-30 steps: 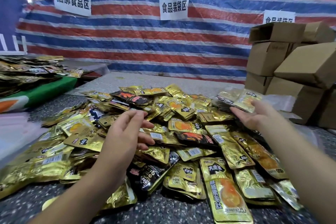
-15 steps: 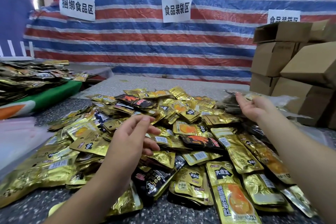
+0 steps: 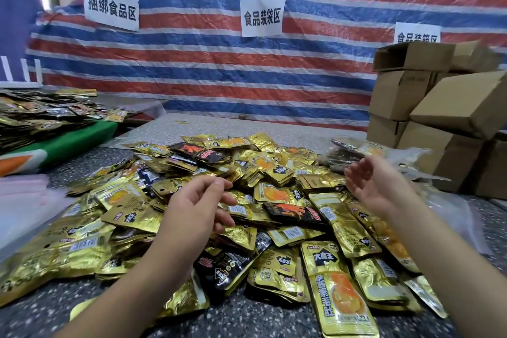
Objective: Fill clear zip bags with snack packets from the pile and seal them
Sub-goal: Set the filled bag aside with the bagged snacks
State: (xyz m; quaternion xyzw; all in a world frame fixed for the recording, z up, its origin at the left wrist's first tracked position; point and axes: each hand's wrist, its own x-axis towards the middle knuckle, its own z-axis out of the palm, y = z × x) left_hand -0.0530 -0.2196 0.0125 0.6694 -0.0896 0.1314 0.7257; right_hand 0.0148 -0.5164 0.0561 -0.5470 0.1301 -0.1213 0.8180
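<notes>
Spanning the wall beyond both hands: striped tarp [image 3: 219, 71] in red, blue and white, carrying three white paper signs [image 3: 262, 17]; judged to mark off work zones.
Table surface: dark speckled table [image 3: 241, 318] under and nearer than both hands; a paler mat lies beyond the pile.
Cartons: stacked cardboard boxes [image 3: 439, 107] beyond and to the right of the right hand, some tilted; probably waiting for finished bags.
Snack pile: snack packets [image 3: 274, 195], mostly gold foil with a few black ones, heaped loosely and overlapping directly beneath and between both hands, so either hand can pick without reaching far.
Second heap: side pile of packets [image 3: 41, 115] on a green surface, well apart, beyond and left of the left hand.
Filled bag: clear bag [image 3: 354, 153] with packets inside lies just beyond the right hand's fingertips, on the far right edge of the pile; whether it is sealed cannot be told.
Empty bags: a stack of clear bags [image 3: 24, 200] lies left of the left hand, near the table edge.
Left hand: left hand [image 3: 197, 206] hovers above the pile, fingers loosely curved, holding nothing.
Right hand: right hand [image 3: 378, 186] is raised, palm turned inward, fingers spread and relaxed, holding nothing.
Step judged: between bags; next an empty bag must be fetched.
</notes>
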